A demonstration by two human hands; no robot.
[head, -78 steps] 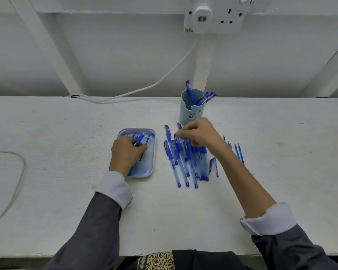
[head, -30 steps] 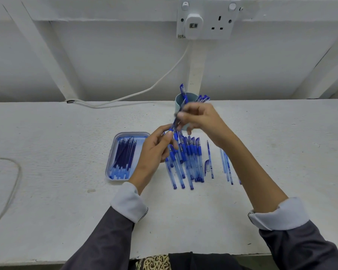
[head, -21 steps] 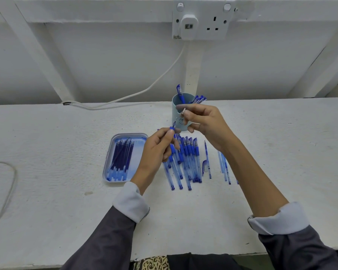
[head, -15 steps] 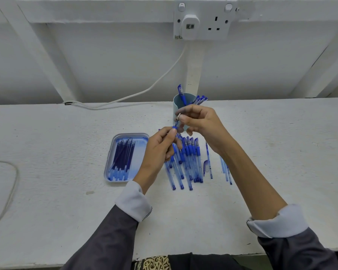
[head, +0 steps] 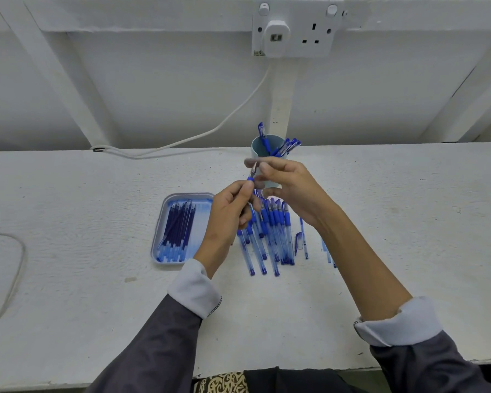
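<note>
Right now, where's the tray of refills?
Head view: the tray lies on the table left of centre, beside the left hand, left of the loose pens.

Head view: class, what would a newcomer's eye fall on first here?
Mid-table, the left hand grips a blue pen while the right hand pinches its tip. Under them lies a row of blue pens, a tray of refills to their left, a pen cup behind.
</note>
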